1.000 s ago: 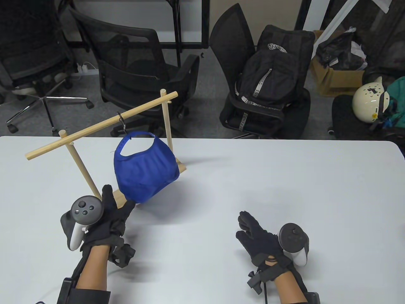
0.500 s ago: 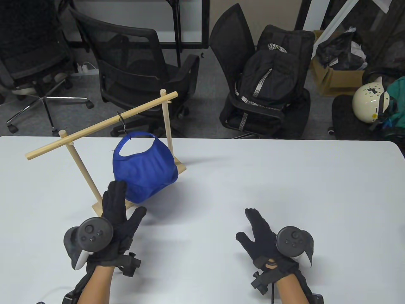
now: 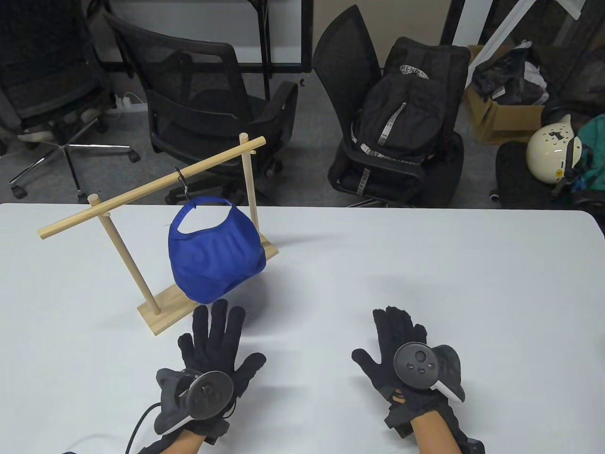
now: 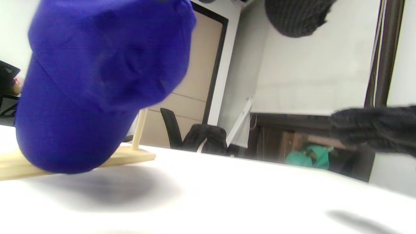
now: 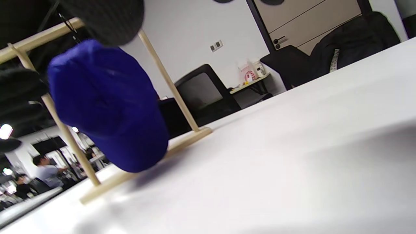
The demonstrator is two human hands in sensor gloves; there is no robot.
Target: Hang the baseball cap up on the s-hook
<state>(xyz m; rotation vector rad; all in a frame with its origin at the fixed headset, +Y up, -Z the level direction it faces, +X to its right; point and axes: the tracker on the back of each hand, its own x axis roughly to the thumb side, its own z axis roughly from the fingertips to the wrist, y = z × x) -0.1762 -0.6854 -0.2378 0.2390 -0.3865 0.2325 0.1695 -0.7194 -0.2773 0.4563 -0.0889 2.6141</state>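
White table [image 3: 425, 265] — wooden rack [image 3: 156, 317], both hands [image 3: 215, 347]

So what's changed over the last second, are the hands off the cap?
The left hand let go of the blue cap and drew back toward the person, flat on the table. The right hand flattened too. The cap stayed on the s-hook; the rack didn't move.

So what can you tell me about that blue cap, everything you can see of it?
The blue cap looks like soft cloth, its crown dented and creased. It hangs by its back strap from a small dark hook on the crossbar of a wooden rack, back opening facing up. Its lowest part hangs just above the rack's base board; whether they touch is unclear. Neither hand touches it; the left hand lies open on the table just in front.
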